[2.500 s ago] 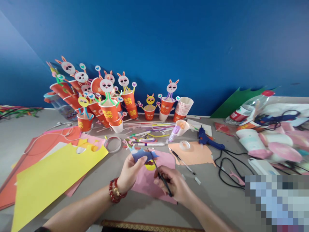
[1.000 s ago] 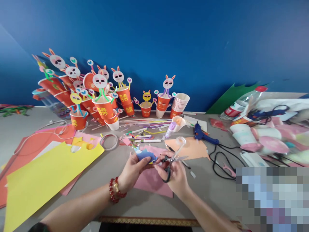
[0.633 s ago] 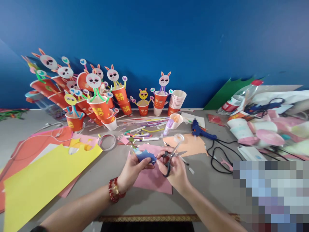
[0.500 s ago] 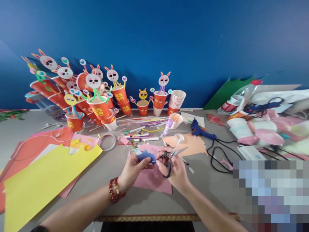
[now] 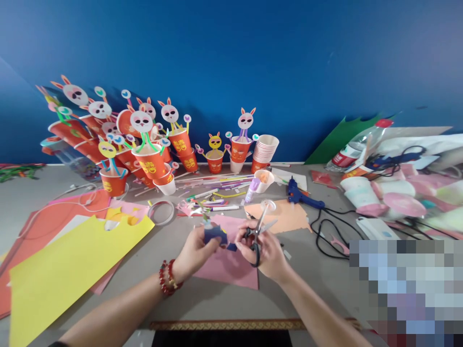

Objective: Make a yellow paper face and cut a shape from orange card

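Observation:
My left hand [image 5: 193, 250], with a red bead bracelet at the wrist, pinches a small piece of dark blue paper [image 5: 214, 235] above a pink sheet [image 5: 231, 267]. My right hand [image 5: 265, 250] has its fingers through the black handles of a pair of scissors [image 5: 259, 230]. The blades point up and away to the right, slightly parted, and are off the blue paper. Both hands nearly touch over the pink sheet.
Red paper cups with rabbit faces [image 5: 152, 159] crowd the back left beside a stack of white cups [image 5: 265, 149]. A blue glue gun [image 5: 302, 197] with black cord, an orange sheet [image 5: 289, 217], a tape ring [image 5: 161, 213], pens and a yellow sheet [image 5: 72, 265] lie around.
My right hand held the scissors like a stick with blades on the blue paper; since then it has turned them up and away. The blue paper has been turned in my left fingers.

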`<state>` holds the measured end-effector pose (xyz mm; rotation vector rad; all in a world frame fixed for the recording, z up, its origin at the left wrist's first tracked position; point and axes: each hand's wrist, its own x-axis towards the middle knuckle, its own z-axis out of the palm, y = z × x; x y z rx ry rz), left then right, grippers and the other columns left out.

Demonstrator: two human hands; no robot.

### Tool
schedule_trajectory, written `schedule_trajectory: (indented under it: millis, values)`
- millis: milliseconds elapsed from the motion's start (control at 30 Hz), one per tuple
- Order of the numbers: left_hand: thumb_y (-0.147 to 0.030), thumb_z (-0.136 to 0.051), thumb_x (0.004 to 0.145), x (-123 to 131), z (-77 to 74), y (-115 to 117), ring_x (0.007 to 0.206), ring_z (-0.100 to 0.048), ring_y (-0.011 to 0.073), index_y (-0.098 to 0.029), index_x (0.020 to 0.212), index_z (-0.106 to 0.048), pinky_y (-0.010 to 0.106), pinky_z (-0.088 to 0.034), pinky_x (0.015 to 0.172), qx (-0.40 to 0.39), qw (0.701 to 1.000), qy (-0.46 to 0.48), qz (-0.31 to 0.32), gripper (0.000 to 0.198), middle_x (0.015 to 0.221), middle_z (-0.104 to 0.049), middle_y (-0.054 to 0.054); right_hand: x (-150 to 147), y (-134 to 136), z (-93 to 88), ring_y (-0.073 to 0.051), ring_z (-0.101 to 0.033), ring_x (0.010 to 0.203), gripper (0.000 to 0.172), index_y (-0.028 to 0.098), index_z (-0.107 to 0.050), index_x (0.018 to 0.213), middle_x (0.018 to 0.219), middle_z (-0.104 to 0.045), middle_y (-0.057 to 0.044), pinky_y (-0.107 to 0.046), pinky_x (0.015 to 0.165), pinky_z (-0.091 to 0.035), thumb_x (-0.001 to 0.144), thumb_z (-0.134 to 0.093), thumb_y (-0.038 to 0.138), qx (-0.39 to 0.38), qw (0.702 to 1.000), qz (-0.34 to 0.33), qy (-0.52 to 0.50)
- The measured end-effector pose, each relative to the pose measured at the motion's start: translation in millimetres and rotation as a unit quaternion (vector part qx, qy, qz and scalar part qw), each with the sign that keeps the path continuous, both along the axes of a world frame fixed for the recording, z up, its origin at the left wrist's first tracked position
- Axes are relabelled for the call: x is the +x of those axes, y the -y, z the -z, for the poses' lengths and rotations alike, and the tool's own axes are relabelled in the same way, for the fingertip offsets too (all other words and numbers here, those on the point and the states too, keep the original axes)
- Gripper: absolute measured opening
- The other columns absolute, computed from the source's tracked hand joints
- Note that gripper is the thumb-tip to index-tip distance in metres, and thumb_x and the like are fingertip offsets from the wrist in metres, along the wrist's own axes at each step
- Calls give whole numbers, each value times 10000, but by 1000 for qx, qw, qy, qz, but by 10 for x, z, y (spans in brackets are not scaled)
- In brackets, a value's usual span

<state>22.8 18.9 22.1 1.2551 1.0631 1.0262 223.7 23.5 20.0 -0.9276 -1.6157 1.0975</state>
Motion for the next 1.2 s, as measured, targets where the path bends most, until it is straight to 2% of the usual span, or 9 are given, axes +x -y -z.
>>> schedule_trajectory:
  millis: [100, 200, 300, 367, 467, 600, 833, 1000, 1200]
  values:
    - [-260, -596, 876, -9, -63, 27, 529, -578, 119, -153, 747, -733, 189, -451, 513, 7, 994, -51, 98, 216, 643, -681, 35, 10, 4, -81, -190, -632, 728, 298, 247, -588, 1069, 883, -681, -36, -314, 662, -502, 801, -651, 136, 81, 991, -27, 106]
    - [-320, -569, 902, 15, -95, 44, 531, -578, 120, -148, 727, -717, 193, -450, 523, 4, 991, -53, 124, 287, 643, -683, 44, 4, -1, -124, -193, -625, 725, 339, 254, -585, 1080, 817, -682, -18, -321, 685, -499, 785, -613, 89, 148, 976, -37, 158]
    - [-373, -635, 862, 33, -73, 36, 534, -578, 118, -136, 705, -689, 189, -442, 520, -2, 988, -64, 139, 289, 617, -669, 35, -7, 0, -92, -184, -623, 734, 330, 255, -578, 1090, 849, -685, -21, -315, 695, -503, 802, -607, 98, 178, 972, -16, 150]
    - [-406, -663, 841, 34, -35, 27, 529, -568, 112, -124, 727, -683, 188, -436, 513, -19, 989, -53, 138, 304, 617, -665, 33, -11, 4, -42, -167, -613, 712, 309, 250, -573, 1096, 888, -679, -31, -305, 688, -508, 818, -627, 125, 164, 979, 18, 123]
    - [-463, -662, 844, 25, 29, 17, 531, -554, 107, -110, 760, -686, 200, -445, 528, -56, 992, 3, 113, 364, 632, -667, 41, -12, 2, 29, -149, -592, 674, 350, 239, -533, 1142, 898, -665, -36, -285, 651, -510, 827, -674, 180, 82, 994, 49, 47]
    - [-451, -679, 847, 21, 83, 15, 560, -554, 106, -111, 794, -691, 213, -460, 564, -85, 991, 85, 61, 344, 657, -666, 39, -27, -10, 69, -158, -603, 689, 379, 230, -520, 1124, 873, -655, -32, -274, 623, -506, 806, -726, 244, -13, 1000, 5, -19]
    - [-442, -700, 839, 46, 84, 39, 571, -555, 104, -104, 845, -710, 215, -454, 572, -90, 990, 95, 56, 339, 662, -661, 36, -52, -6, 76, -142, -562, 636, 360, 228, -559, 1066, 844, -624, -8, -277, 633, -506, 767, -758, 239, -4, 1000, -9, -1]
    - [-466, -715, 820, 56, 79, 61, 554, -539, 92, -100, 814, -703, 203, -435, 561, -90, 992, 68, 64, 366, 635, -640, 24, -37, 15, 96, -179, -599, 721, 356, 229, -576, 1053, 885, -617, -29, -291, 651, -511, 746, -757, 220, 3, 999, 11, 44]
    - [-503, -702, 815, 83, 58, 55, 529, -559, 103, -107, 753, -657, 222, -462, 548, -103, 988, 90, 78, 404, 643, -636, 30, -22, -2, 110, -142, -587, 678, 367, 225, -540, 1087, 888, -612, -17, -253, 614, -495, 768, -721, 200, -64, 998, 3, -14]
